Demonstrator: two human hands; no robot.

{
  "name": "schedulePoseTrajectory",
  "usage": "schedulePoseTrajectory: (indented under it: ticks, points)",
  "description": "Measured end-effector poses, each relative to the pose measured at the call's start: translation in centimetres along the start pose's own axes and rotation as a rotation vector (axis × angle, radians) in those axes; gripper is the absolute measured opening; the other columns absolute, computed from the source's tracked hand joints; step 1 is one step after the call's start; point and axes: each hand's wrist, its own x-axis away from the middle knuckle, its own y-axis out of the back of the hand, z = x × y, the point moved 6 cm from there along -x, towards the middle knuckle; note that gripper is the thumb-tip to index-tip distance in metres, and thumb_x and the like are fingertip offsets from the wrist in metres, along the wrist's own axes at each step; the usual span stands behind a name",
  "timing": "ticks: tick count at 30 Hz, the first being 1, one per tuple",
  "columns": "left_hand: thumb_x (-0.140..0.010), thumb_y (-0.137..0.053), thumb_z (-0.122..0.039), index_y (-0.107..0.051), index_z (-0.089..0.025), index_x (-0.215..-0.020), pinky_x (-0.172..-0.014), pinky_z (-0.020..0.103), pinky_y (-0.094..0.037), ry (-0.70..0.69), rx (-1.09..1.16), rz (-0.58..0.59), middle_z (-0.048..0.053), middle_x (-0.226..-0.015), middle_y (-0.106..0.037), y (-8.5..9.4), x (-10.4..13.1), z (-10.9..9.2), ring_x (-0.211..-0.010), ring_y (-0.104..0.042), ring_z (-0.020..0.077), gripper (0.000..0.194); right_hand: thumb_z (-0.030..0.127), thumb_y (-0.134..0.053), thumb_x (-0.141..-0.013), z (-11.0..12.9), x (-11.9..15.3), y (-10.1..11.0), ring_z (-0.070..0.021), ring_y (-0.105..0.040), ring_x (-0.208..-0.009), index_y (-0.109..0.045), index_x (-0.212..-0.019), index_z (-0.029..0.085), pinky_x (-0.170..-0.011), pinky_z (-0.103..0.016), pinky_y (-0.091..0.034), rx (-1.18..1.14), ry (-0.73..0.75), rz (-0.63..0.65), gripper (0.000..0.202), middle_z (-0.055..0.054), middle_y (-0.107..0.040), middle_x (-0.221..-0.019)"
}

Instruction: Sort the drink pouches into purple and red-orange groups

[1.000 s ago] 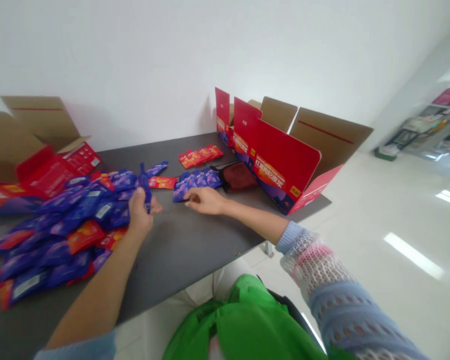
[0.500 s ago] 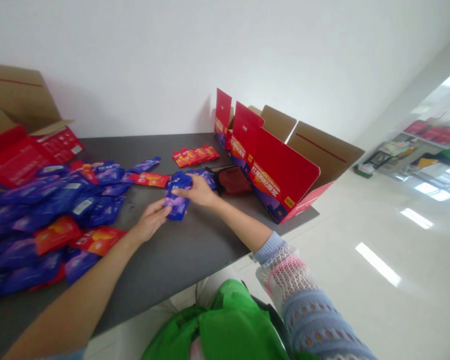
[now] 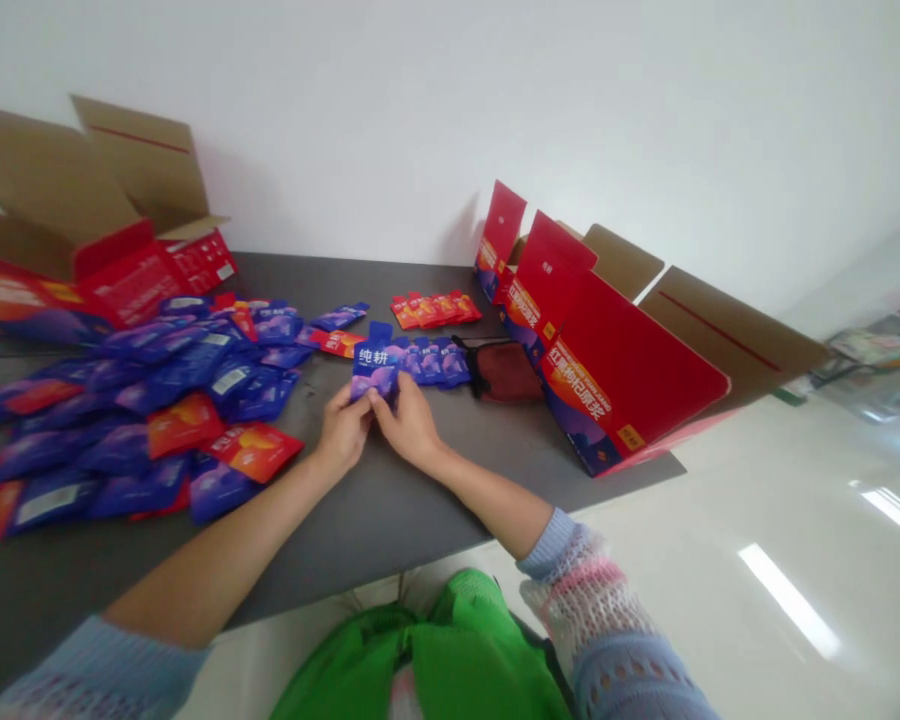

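Note:
A blue-purple pouch (image 3: 375, 366) with white lettering is held upright between my two hands, above the dark table. My left hand (image 3: 345, 430) grips its lower left corner, while my right hand (image 3: 409, 420) pinches the lower right edge with the thumb in front. Just behind and to the right lies a row of blue pouches (image 3: 439, 362), partly hidden by the held one. Farther back is a neat row of red-orange pouches (image 3: 435, 310). To the left spreads a loose heap of blue pouches (image 3: 157, 380) with several red ones (image 3: 184, 422) among them.
Open red cartons (image 3: 615, 370) stand along the table's right side. Another open carton (image 3: 120, 270) is at the back left. A dark brown pouch-like item (image 3: 506, 370) lies beside the right cartons. The grey table (image 3: 330, 540) ends in front of my green apron (image 3: 420, 660).
My right hand has moved from the pouch's top down to its lower right edge, and the pouch now faces me more upright. The view has turned left.

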Motion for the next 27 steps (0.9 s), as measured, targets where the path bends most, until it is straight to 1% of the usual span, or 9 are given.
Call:
schedulePoseTrajectory:
  ticks: [4,7,10,13,16,21,23,25,27]
  points:
    - [-0.054,-0.087,-0.017,-0.074,-0.014,-0.074,-0.073,0.021,-0.052,0.043,0.001,-0.017,0.001,-0.075,-0.069,0.2,-0.2,0.4,-0.071,-0.060,0.0100,0.024,0.038,-0.045,-0.100,0.1,0.3,0.0,-0.0267,-0.064,-0.106,-0.051,-0.123,0.011,-0.091,-0.037,-0.051,0.052,-0.051,-0.004,0.036,-0.018,-0.066,-0.114]
    - [-0.058,-0.087,-0.019,-0.075,-0.015,-0.080,-0.074,0.023,-0.053,0.139,0.042,0.028,0.002,-0.079,-0.071,-0.1,-0.3,0.7,-0.073,-0.062,0.0112,0.025,0.041,-0.044,-0.101,-0.4,0.5,0.3,-0.0284,-0.068,-0.097,-0.052,-0.122,0.012,-0.085,-0.038,-0.051,0.192,-0.166,0.054,0.037,-0.017,-0.070,-0.105]
    - [-0.065,-0.086,-0.027,-0.075,-0.016,-0.089,-0.076,0.028,-0.054,0.268,0.061,0.175,0.004,-0.084,-0.072,-1.0,-0.1,0.7,-0.076,-0.064,0.0145,0.028,0.039,-0.040,-0.102,-0.6,0.8,0.9,-0.0276,-0.071,-0.086,-0.048,-0.127,0.014,-0.075,-0.035,-0.051,0.276,-0.264,0.135,0.036,-0.014,-0.073,-0.097]
    - [-0.062,-0.088,-0.026,-0.075,-0.016,-0.093,-0.075,0.029,-0.053,0.323,-0.043,0.371,0.005,-0.084,-0.072,-1.8,0.6,0.9,-0.076,-0.064,0.0163,0.035,0.039,-0.038,-0.103,-0.5,1.0,1.8,-0.0274,-0.071,-0.082,-0.045,-0.131,0.016,-0.070,-0.033,-0.049,0.312,-0.269,0.152,0.037,-0.012,-0.074,-0.096]
    - [-0.062,-0.089,-0.032,-0.074,-0.015,-0.086,-0.071,0.030,-0.051,0.267,-0.227,0.464,0.005,-0.078,-0.071,-1.6,0.7,1.1,-0.071,-0.062,0.0163,0.033,0.039,-0.038,-0.102,-0.6,1.2,2.4,-0.0275,-0.071,-0.083,-0.046,-0.133,0.016,-0.071,-0.033,-0.048,0.332,-0.231,0.167,0.039,-0.012,-0.074,-0.098]
    - [-0.073,-0.079,-0.042,-0.072,-0.018,-0.068,-0.059,0.026,-0.044,-0.101,-0.836,0.552,0.002,-0.062,-0.066,-0.3,-1.4,-0.9,-0.058,-0.056,0.0155,0.026,0.039,-0.040,-0.102,-1.2,1.1,1.7,-0.0293,-0.070,-0.092,-0.047,-0.135,0.017,-0.074,-0.034,-0.048,0.320,-0.133,0.181,0.040,-0.015,-0.073,-0.107]
    - [-0.075,-0.076,-0.044,-0.068,-0.019,-0.056,-0.051,0.024,-0.039,-0.161,-1.020,0.626,0.001,-0.050,-0.060,0.0,-1.9,-1.6,-0.048,-0.051,0.0138,0.032,0.040,-0.043,-0.102,-1.5,1.0,1.2,-0.0289,-0.070,-0.092,-0.048,-0.133,0.018,-0.075,-0.033,-0.048,0.275,-0.113,0.190,0.039,-0.014,-0.073,-0.105]
    - [-0.077,-0.073,-0.047,-0.068,-0.019,-0.054,-0.049,0.025,-0.039,-0.143,-1.041,0.688,0.001,-0.048,-0.059,0.3,-1.9,-2.0,-0.045,-0.052,0.0139,0.037,0.042,-0.046,-0.101,-1.7,0.8,1.2,-0.0272,-0.070,-0.089,-0.051,-0.128,0.019,-0.074,-0.032,-0.047,0.195,-0.102,0.195,0.036,-0.011,-0.073,-0.099]
    - [-0.081,-0.069,-0.052,-0.072,-0.018,-0.060,-0.056,0.027,-0.046,-0.112,-0.947,0.718,0.005,-0.059,-0.067,0.2,-1.5,-2.5,-0.053,-0.060,0.0170,0.039,0.043,-0.049,-0.100,-1.5,0.7,1.5,-0.0246,-0.069,-0.086,-0.053,-0.124,0.020,-0.074,-0.029,-0.047,0.094,-0.075,0.187,0.033,-0.008,-0.072,-0.092]
